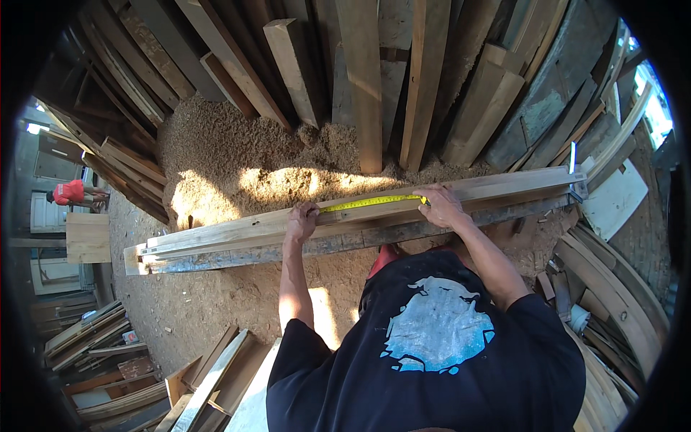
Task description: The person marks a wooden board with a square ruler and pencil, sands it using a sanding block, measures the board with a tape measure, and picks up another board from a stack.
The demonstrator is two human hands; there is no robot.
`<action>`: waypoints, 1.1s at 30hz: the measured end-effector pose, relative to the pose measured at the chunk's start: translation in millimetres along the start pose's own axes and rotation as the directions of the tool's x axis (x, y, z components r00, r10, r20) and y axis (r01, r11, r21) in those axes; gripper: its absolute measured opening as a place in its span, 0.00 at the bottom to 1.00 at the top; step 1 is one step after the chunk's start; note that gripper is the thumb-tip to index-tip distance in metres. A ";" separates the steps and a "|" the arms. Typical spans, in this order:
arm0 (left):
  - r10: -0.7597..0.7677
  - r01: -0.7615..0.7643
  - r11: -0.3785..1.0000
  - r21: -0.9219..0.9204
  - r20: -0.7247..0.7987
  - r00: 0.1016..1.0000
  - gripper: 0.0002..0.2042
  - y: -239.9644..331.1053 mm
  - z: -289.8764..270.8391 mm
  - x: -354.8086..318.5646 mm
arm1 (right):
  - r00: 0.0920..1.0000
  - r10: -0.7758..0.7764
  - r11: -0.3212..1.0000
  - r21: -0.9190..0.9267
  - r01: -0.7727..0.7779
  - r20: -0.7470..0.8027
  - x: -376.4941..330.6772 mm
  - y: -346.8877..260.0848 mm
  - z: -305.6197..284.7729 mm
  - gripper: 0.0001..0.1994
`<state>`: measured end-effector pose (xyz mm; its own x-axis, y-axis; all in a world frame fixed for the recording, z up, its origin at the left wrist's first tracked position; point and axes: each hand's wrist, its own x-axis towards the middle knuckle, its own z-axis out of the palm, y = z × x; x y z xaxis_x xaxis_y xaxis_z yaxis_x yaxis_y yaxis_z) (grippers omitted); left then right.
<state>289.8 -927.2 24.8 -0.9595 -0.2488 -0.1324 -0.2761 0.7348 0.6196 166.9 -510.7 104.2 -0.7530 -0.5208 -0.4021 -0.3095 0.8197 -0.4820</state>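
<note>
A long planed timber [504, 187] lies across a narrow, worn bench beam [345, 242] in front of me. A yellow tape measure [371, 203] is drawn out along the top of the timber between my hands. My left hand [303, 220] is closed at the tape's left end, its fingers bent over the timber's far edge. At the tape's other end, my right hand [440, 207] is closed round it, and a small dark and yellow part shows by the fingers. Most of what that hand grips is hidden.
Sawdust [223, 158] is heaped beyond the bench, under many leaning boards [360, 79]. Curved planks [612, 288] are stacked at the right, and loose boards [216, 381] lie at the lower left. Far left, a person in a red top [70, 192] bends near a wooden panel [88, 237].
</note>
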 end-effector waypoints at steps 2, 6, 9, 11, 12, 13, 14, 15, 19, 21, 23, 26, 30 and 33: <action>0.030 -0.030 0.999 -0.019 -0.017 0.999 0.06 0.6 -0.4 -0.2 | 1.000 -0.006 1.000 -0.025 0.006 -0.013 -0.6 -0.2 0.3 0.25; -0.010 0.010 1.000 -0.026 -0.010 1.000 0.06 2.4 -0.6 -0.2 | 1.000 0.004 1.000 0.018 -0.004 -0.017 -1.2 0.9 1.4 0.24; -0.037 0.037 0.999 -0.016 -0.003 0.999 0.06 3.3 -0.4 -0.5 | 1.000 0.012 1.000 0.019 -0.011 -0.009 -1.3 0.8 1.7 0.24; 0.014 -0.014 1.000 -0.001 -0.017 1.000 0.06 4.7 -2.0 -0.7 | 1.000 0.012 1.000 -0.011 -0.013 -0.014 -1.6 -0.8 0.4 0.24; 0.019 -0.018 1.000 0.022 -0.021 1.000 0.06 6.2 -3.2 -0.9 | 1.000 0.003 1.000 0.009 -0.003 -0.014 -2.4 -2.0 -0.8 0.25; 0.013 -0.013 1.000 0.004 -0.012 1.000 0.06 8.8 -4.7 -1.2 | 1.000 -0.005 1.000 0.000 0.005 -0.019 -3.8 -3.5 -2.4 0.26; -0.003 0.003 1.000 -0.009 -0.001 1.000 0.06 12.7 -5.9 -1.9 | 1.000 0.004 0.999 -0.043 -0.004 -0.010 -5.6 -5.4 -4.0 0.26; -0.040 0.040 0.999 -0.007 0.019 0.999 0.05 18.1 -7.3 -1.8 | 1.000 -0.028 0.999 0.019 0.028 -0.011 -9.2 -6.7 -6.0 0.27; 0.196 -0.197 0.979 0.046 0.018 0.980 0.04 62.1 2.5 -9.6 | 0.997 -0.077 0.992 0.106 0.074 0.020 -33.7 -5.5 -11.4 0.31; 0.342 -0.342 0.938 0.058 0.010 0.940 0.03 96.7 23.7 -14.1 | 0.995 -0.080 0.984 0.166 0.068 0.063 -48.8 -1.0 -6.7 0.34; 0.297 -0.315 0.949 0.029 0.259 0.919 0.09 133.9 46.2 -17.6 | 0.992 -0.084 0.967 0.247 0.059 0.091 -61.2 9.9 -0.9 0.35; 0.466 -0.454 0.885 -0.106 0.176 0.867 0.22 174.8 73.1 -27.4 | 0.995 -0.032 0.923 0.385 -0.007 0.094 -76.9 33.3 16.9 0.37; 0.459 -0.470 0.880 0.064 0.135 0.878 0.33 199.3 102.7 -8.7 | 0.986 0.165 0.851 0.500 -0.159 0.033 -105.7 92.1 38.0 0.38; 0.385 -0.440 0.871 0.217 0.255 0.887 0.35 201.3 121.7 8.7 | 0.947 0.317 0.806 0.539 -0.243 -0.046 -126.4 142.3 52.3 0.39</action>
<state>219.0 -704.7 54.2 -0.9719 0.2225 -0.0763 0.1693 0.8869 0.4298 248.4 -340.7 45.7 -0.8380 -0.2231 -0.4979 0.2467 0.6591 -0.7105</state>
